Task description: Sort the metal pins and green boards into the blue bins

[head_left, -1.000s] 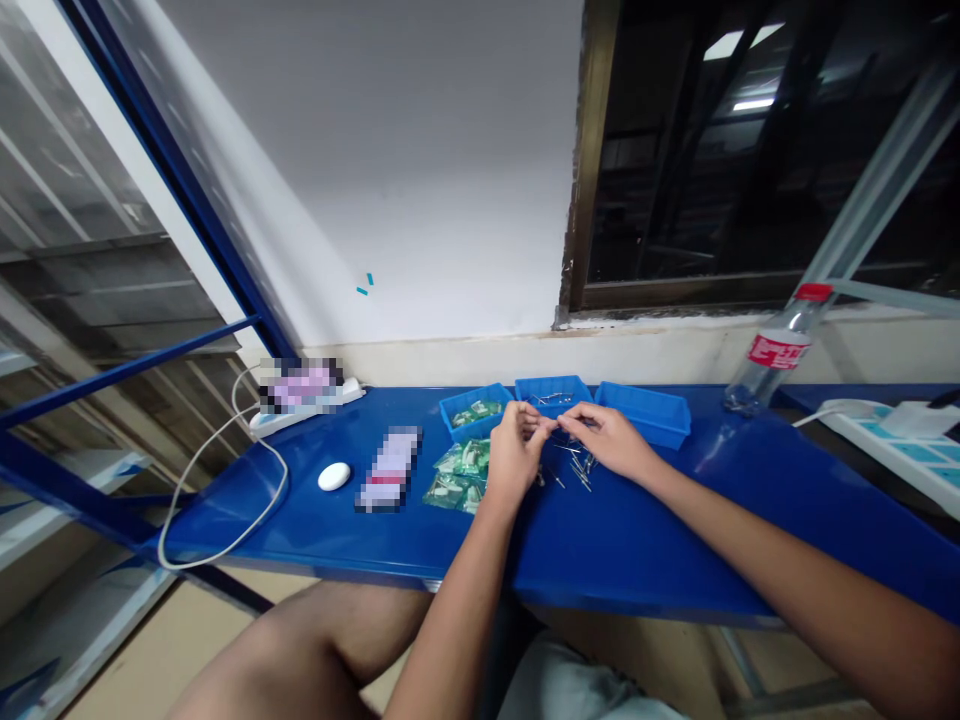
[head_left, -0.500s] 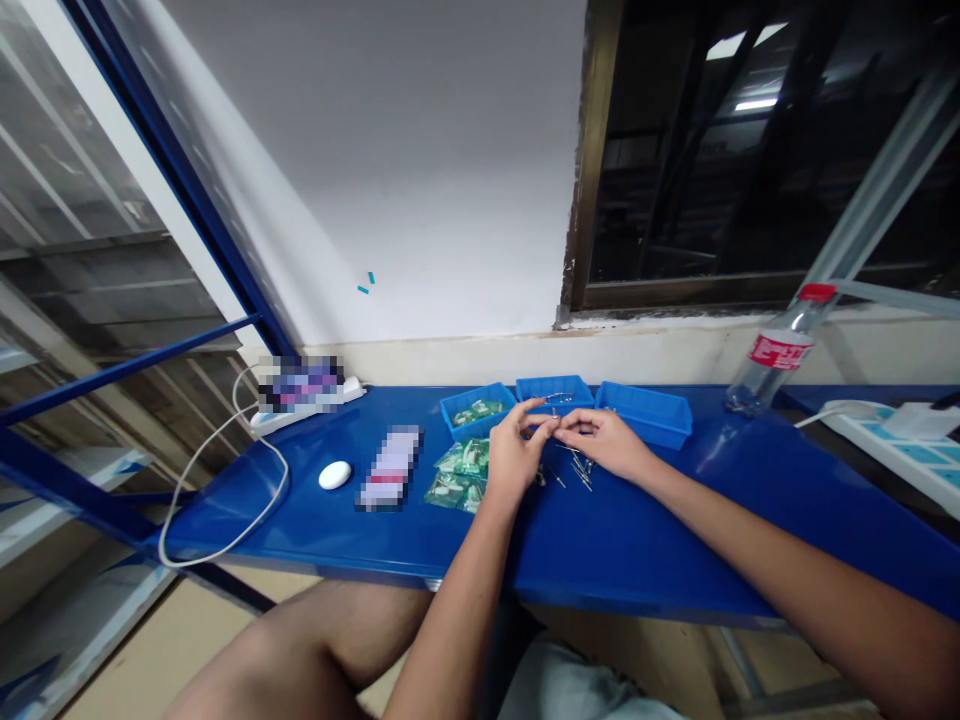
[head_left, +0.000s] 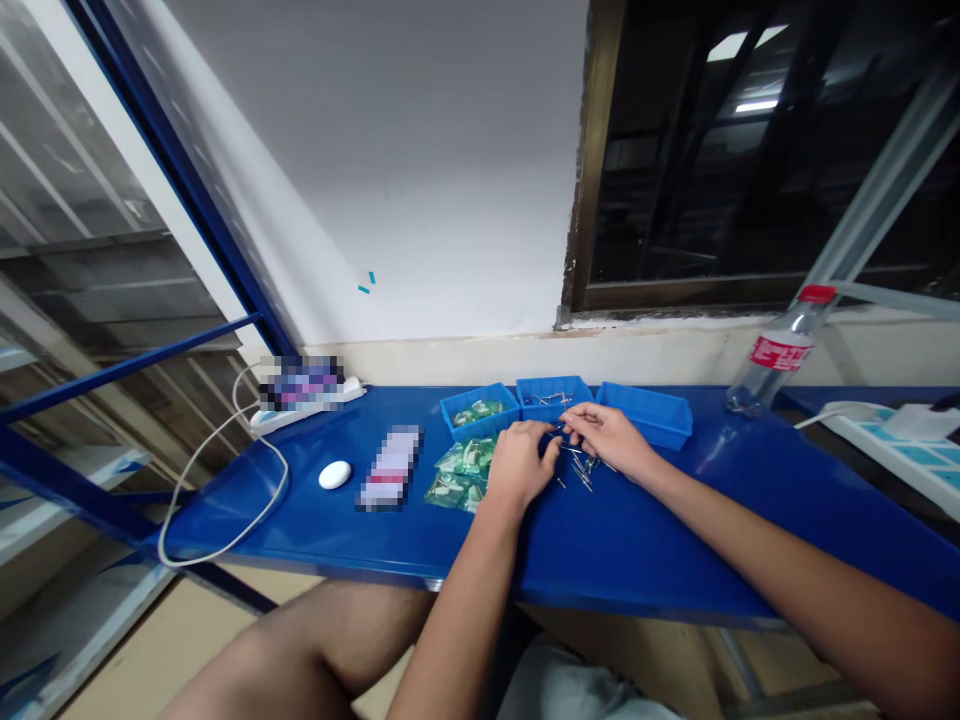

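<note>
Thin metal pin-like pieces [head_left: 583, 472] lie loose on the blue table, below and between my hands. My left hand [head_left: 519, 462] is low over the left side of this pile, palm down, its thumb apart from the bent fingers; nothing shows in its grasp. Just to the right, my right hand [head_left: 609, 438] has its thumb and fingertips pinched together near the middle bin. Whatever sits in that pinch is too small to make out. Several similar metal pieces rest in the middle blue bin [head_left: 553, 384]. Green-printed clear packets [head_left: 456, 487] lie beside my left hand, partly covered by it.
A left blue bin [head_left: 480, 425] holds more green packets; a right blue bin [head_left: 646, 432] stands beside the middle one. Leftward are a white oval object [head_left: 334, 475], a blurred-out item [head_left: 391, 468] and a cable [head_left: 281, 500]. A plastic bottle [head_left: 780, 352] leans at the back right.
My hands were together at the middle bin and have moved apart. The left has lowered toward the loose pieces; the right has shifted slightly right. More metal pieces show in the middle bin.
</note>
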The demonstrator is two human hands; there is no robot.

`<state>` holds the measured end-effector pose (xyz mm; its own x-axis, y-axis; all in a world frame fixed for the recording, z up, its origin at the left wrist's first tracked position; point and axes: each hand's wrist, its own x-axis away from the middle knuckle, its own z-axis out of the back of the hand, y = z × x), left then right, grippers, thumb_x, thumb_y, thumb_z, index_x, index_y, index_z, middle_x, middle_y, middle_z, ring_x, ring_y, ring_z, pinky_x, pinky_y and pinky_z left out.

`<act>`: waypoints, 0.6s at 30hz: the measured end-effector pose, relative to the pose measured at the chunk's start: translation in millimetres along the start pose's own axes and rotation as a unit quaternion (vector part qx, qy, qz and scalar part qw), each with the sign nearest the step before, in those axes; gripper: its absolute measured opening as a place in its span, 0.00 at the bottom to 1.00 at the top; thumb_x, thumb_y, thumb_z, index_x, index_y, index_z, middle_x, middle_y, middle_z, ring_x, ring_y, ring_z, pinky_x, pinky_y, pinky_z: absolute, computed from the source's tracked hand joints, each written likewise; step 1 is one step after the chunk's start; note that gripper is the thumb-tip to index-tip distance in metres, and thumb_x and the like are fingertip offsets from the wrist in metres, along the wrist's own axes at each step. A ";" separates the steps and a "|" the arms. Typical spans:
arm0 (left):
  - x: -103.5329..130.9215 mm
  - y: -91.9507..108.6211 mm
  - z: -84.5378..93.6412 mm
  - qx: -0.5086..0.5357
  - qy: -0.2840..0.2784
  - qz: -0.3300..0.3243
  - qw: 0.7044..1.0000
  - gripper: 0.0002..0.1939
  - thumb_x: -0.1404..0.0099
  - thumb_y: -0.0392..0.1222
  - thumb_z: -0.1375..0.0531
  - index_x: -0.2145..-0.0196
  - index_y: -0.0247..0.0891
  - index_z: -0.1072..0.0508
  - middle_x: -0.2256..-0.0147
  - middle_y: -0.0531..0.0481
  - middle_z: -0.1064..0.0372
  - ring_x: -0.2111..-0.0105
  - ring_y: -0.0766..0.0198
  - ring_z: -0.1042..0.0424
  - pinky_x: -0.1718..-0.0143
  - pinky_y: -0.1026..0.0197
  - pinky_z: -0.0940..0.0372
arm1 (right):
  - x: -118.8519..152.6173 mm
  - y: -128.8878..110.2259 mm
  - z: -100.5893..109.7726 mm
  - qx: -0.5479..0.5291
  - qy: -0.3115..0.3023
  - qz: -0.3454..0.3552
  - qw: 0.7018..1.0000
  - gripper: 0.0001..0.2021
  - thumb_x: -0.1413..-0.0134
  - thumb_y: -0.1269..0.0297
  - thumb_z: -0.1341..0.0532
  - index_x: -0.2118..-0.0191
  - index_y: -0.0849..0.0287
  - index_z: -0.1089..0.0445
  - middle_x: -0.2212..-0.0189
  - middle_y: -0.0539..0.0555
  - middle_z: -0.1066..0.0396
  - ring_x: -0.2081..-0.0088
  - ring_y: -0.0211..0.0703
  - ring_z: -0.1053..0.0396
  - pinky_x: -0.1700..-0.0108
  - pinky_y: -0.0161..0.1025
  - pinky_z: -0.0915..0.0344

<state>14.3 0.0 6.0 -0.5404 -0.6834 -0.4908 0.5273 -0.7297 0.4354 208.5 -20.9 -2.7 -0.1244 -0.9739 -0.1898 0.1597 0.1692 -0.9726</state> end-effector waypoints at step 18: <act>0.9 5.7 0.2 -0.093 -0.077 -0.019 0.992 0.12 0.29 0.41 0.39 0.50 0.42 0.20 0.49 0.42 0.21 0.49 0.48 0.24 0.45 0.47 0.33 | -2.2 7.5 1.5 -0.022 -0.008 -0.017 1.000 0.24 0.44 0.39 0.33 0.61 0.59 0.24 0.69 0.54 0.25 0.75 0.37 0.32 0.81 0.31 0.44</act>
<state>16.7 -4.8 8.2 -0.6482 -0.6621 -0.3761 0.6098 -0.7472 0.2644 211.5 -17.7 -9.4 -0.1133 -0.9815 -0.1544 0.1122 0.1417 -0.9835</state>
